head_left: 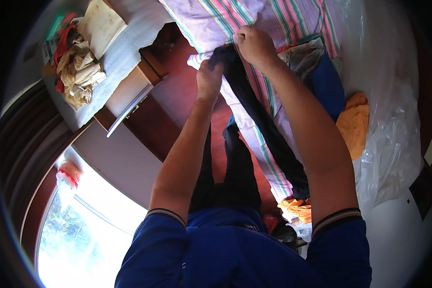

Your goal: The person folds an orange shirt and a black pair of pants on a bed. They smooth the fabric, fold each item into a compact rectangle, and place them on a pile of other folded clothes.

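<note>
A long black cloth garment [262, 118] lies lengthwise along the edge of a bed covered with a striped sheet [223, 18]. My left hand [209, 79] grips the dark fabric at its far end, thumb on top. Close by on the right, my right hand [253, 45] is closed at the far edge of the same garment, its fingers pinched; how much cloth lies between them is partly hidden. The garment's near end rests by my right upper arm.
Right of the garment lie a blue cloth item [325, 79], an orange cloth [354, 126] and clear plastic sheeting [392, 144]. At left, a covered table [118, 57] with an open drawer [129, 95] holds crumpled tan plastic [81, 75]. A bright window [82, 230] is at lower left.
</note>
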Tool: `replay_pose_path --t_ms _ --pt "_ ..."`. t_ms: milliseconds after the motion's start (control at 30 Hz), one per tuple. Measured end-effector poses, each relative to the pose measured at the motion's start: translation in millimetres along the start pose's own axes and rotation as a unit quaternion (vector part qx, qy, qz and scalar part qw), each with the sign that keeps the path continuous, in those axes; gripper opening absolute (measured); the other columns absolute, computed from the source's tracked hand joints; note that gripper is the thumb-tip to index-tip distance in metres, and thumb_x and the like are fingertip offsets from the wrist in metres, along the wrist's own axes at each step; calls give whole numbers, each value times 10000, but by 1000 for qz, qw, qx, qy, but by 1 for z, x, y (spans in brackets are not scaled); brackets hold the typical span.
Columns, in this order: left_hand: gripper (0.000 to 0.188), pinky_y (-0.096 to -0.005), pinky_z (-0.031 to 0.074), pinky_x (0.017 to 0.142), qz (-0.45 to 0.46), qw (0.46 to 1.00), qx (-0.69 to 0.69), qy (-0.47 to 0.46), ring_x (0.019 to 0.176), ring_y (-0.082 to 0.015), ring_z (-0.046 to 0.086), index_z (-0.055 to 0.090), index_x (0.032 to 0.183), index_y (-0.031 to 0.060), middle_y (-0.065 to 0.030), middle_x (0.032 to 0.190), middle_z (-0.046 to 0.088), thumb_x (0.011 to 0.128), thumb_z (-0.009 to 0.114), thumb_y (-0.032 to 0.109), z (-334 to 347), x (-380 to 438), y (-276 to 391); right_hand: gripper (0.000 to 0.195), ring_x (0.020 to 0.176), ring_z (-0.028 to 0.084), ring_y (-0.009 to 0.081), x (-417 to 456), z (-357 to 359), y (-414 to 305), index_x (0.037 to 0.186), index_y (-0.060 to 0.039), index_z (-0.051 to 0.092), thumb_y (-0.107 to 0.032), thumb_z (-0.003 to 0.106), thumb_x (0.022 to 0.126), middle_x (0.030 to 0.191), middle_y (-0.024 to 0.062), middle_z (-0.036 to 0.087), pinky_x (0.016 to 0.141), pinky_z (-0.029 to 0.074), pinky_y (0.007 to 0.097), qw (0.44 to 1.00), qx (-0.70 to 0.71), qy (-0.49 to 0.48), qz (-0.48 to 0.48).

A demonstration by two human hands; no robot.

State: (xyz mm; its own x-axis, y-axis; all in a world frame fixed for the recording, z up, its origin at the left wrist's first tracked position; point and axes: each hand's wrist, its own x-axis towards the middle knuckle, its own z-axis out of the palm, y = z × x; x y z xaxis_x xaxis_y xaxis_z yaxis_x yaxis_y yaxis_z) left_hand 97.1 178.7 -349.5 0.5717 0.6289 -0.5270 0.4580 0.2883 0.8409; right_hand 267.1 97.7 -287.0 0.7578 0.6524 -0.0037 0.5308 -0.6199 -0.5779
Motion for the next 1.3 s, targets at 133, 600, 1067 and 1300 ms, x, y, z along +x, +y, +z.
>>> replay_pose_path --t_ms 133,600,1067,1300 --pt "454 -371 538 809 -24 1000 -3 2 851 -236 656 586 1256 -60 -152 1018 710 881 703 168 -7 5 -12 139 875 675 434 -40 -27 -48 950 -47 681 -159 600 968 903 203 700 757 538 499 996 92 17 -3" --pt "218 -275 430 576 -126 985 -107 -49 684 -126 531 638 1126 67 -16 857 578 936 653 174 -13 29 14 200 824 730 381 -400 -30 52 940 -52 702 -199 571 979 900 205 737 774 572 478 898 48 -29 437" --pt "288 -357 554 771 -90 992 -30 -81 999 -237 621 604 1193 54 -95 1150 636 915 634 126 -50 110 -10 145 939 648 379 -584 -71 46 909 -91 707 -185 631 828 914 152 698 907 480 541 874 -169 -64 451" --pt "229 -312 522 749 -62 997 17 -45 921 -183 614 632 1145 98 -49 1055 652 921 662 132 -53 98 15 157 936 629 335 -597 -100 63 944 -125 700 -184 667 802 859 91 693 925 417 506 918 -186 29 349"
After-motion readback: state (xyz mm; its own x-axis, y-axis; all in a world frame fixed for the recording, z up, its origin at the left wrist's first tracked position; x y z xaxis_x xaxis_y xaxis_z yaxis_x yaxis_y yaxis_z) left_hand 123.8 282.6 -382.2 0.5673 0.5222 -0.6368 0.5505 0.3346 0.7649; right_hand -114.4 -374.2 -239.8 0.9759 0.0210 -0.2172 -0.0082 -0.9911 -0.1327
